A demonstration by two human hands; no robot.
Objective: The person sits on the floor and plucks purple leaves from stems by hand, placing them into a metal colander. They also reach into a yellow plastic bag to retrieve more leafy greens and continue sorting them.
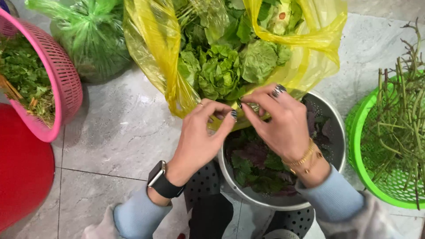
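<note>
My left hand (pixel 201 135) and my right hand (pixel 279 121) meet above the near rim of a steel bowl (pixel 338 141), fingertips pinched together on a small piece of green leaf or stem between them. The bowl holds dark purple and green leaves (pixel 254 161). Just beyond my hands stands an open yellow plastic bag (pixel 155 48) full of green lettuce-like leaves (pixel 221 71). A black watch is on my left wrist and gold bracelets are on my right wrist.
A pink basket (pixel 66 84) with chopped greens sits at the left, above a red basin (pixel 22 172). A green plastic bag (pixel 90 40) of greens lies at the back. A green basket (pixel 361 146) of bare stems stands at the right. The floor is grey tile.
</note>
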